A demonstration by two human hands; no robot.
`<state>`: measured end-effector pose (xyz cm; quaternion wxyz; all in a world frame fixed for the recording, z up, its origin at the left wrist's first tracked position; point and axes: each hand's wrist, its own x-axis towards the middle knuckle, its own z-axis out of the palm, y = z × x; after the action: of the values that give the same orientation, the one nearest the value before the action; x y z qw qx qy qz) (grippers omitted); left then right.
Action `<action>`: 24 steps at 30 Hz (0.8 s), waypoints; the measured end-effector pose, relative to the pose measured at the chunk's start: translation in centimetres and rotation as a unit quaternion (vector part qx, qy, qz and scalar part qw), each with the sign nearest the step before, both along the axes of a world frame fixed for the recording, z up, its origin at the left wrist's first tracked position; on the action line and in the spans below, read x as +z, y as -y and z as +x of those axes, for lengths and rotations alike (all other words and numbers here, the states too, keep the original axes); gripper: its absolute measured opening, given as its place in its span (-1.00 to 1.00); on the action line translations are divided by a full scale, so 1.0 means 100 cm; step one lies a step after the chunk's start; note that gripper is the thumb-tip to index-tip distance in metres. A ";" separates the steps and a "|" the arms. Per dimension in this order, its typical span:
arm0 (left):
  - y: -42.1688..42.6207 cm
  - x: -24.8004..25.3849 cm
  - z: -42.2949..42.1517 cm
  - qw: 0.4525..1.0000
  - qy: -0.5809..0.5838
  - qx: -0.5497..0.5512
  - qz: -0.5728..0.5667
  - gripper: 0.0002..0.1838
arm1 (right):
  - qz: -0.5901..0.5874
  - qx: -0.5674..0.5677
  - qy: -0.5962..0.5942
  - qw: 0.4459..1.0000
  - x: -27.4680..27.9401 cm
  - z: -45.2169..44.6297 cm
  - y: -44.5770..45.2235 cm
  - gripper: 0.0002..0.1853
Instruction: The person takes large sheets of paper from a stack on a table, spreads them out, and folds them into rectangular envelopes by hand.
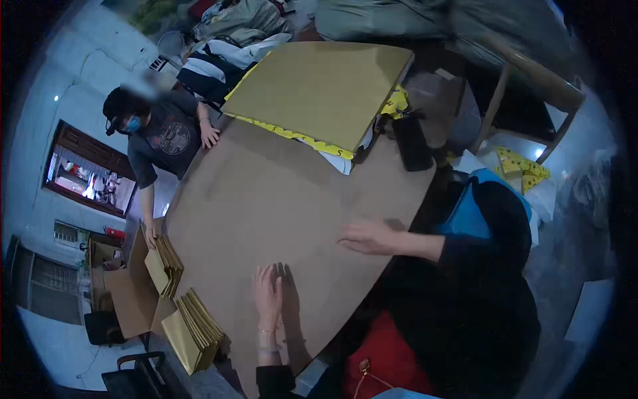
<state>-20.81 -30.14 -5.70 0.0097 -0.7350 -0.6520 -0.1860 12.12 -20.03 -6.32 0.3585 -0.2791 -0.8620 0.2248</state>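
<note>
Left hand [268,296] at seven o'clock, right hand [371,237] at four, both with straightened fingers close together, over a brown tabletop [249,206].

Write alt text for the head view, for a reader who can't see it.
The wearer's left hand and right hand extend, holding nothing visible, over a broad brown table. At its left, a masked co-worker reaches down to one of two bundles of gold packets; a large yellow-edged panel lies at the far end.
</note>
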 end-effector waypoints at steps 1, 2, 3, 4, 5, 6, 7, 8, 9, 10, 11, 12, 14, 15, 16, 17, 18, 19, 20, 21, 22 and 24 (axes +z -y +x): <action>-0.016 0.002 0.012 0.999 -0.001 -0.029 -0.028 -0.64 | 0.058 -0.026 0.024 0.998 0.007 0.022 -0.034 -0.85; -0.029 0.005 0.021 0.999 -0.001 -0.023 -0.030 -0.64 | 0.087 -0.060 -0.016 0.994 0.015 0.044 -0.062 -0.87; -0.047 0.016 0.035 0.998 -0.014 -0.052 -0.036 -0.64 | 0.117 -0.102 0.007 0.988 0.012 0.058 -0.093 -0.85; -0.067 0.025 0.046 0.996 -0.029 -0.077 -0.041 -0.64 | 0.149 -0.140 0.028 0.978 0.008 0.068 -0.123 -0.81; -0.092 0.027 0.056 0.993 -0.029 -0.108 -0.045 -0.63 | 0.194 -0.131 0.046 0.971 0.012 0.076 -0.148 -0.80; -0.118 0.029 0.068 0.989 -0.026 -0.138 -0.047 -0.63 | 0.241 -0.121 0.064 0.961 0.017 0.084 -0.171 -0.80; -0.142 0.035 0.085 0.987 -0.019 -0.156 -0.040 -0.61 | 0.238 -0.097 0.125 0.958 0.018 0.091 -0.187 -0.72; -0.167 0.041 0.104 0.984 -0.013 -0.176 -0.033 -0.59 | 0.278 -0.091 0.168 0.942 0.018 0.093 -0.197 -0.68; -0.194 0.046 0.121 0.981 -0.025 -0.184 -0.050 -0.54 | 0.317 -0.088 0.210 0.921 0.017 0.095 -0.208 -0.64; -0.218 0.049 0.138 0.978 -0.037 -0.193 -0.066 -0.49 | 0.264 -0.055 0.213 0.939 0.013 0.098 -0.216 -0.58; -0.238 0.050 0.153 0.979 -0.036 -0.194 -0.059 -0.49 | 0.242 -0.034 0.210 0.947 0.005 0.100 -0.224 -0.58; -0.258 0.050 0.165 0.973 -0.011 -0.227 -0.047 -0.44 | 0.222 -0.014 0.206 0.953 0.001 0.103 -0.232 -0.58; -0.288 0.057 0.183 0.960 0.029 -0.265 -0.084 -0.35 | 0.220 -0.027 0.215 0.951 0.011 0.102 -0.232 -0.62; -0.298 0.060 0.187 0.960 0.028 -0.267 -0.081 -0.35 | 0.226 -0.020 0.193 0.955 0.011 0.101 -0.234 -0.64; -0.307 0.062 0.191 0.951 0.057 -0.276 -0.130 -0.34 | 0.228 -0.014 0.172 0.958 0.009 0.102 -0.234 -0.65; -0.313 0.062 0.194 0.937 0.086 -0.286 -0.181 -0.34 | 0.202 -0.017 0.169 0.964 0.006 0.102 -0.234 -0.68; -0.318 0.062 0.195 0.927 0.123 -0.286 -0.209 -0.35 | 0.208 -0.014 0.164 0.964 0.000 0.102 -0.238 -0.68; -0.320 0.062 0.197 0.925 0.113 -0.275 -0.234 -0.37 | 0.213 -0.011 0.159 0.964 -0.001 0.102 -0.239 -0.68; -0.323 0.065 0.198 0.924 0.104 -0.263 -0.259 -0.40 | 0.222 -0.029 0.171 0.959 -0.001 0.103 -0.239 -0.72; -0.329 0.054 0.190 0.916 0.142 -0.271 -0.261 -0.43 | 0.220 -0.034 0.173 0.959 -0.004 0.104 -0.242 -0.72; -0.333 0.054 0.191 0.915 0.141 -0.273 -0.262 -0.43 | 0.197 -0.031 0.137 0.970 -0.009 0.101 -0.246 -0.75; -0.331 0.054 0.189 0.907 0.174 -0.273 -0.270 -0.44 | 0.146 -0.016 0.079 0.986 0.000 0.102 -0.244 -0.84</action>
<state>-1.94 3.01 -0.28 -0.3544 -0.8148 -0.4420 -0.1228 22.28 4.41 -6.31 0.3301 -0.2549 -0.9063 0.0684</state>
